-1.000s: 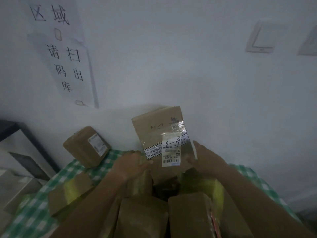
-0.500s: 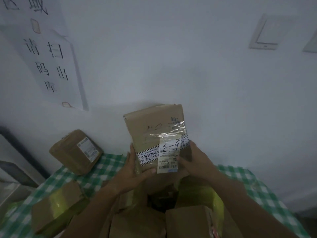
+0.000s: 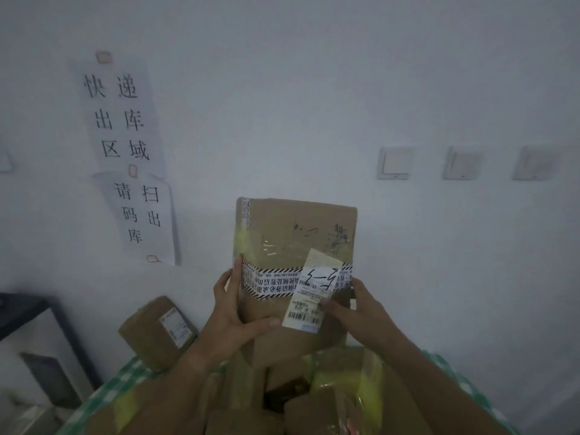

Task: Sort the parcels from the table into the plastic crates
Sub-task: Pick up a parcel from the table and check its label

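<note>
1. Against the pale wall, where paper notices and three switches hang, a table under a green checked cloth carries a heap of brown parcels. No plastic crate shows in this view.
2. Above that heap the held parcel, a flat cardboard box, is raised upright, face toward the camera. It looks stiff and, judged by the easy two-handed hold, fairly light. Its glossy tape could be slippery, so the bare card edges seem the safer places to grip.
3. A smaller parcel leans near the wall, well apart to the left.
4. The left hand clasps the box's left edge, fingers behind and thumb laid across the front.
5. The right hand grips the right edge, thumb on the front near the label.
6. The white label, with handwritten marks and a barcode, crosses the striped tape band; reading it probably decides the crate.
</note>
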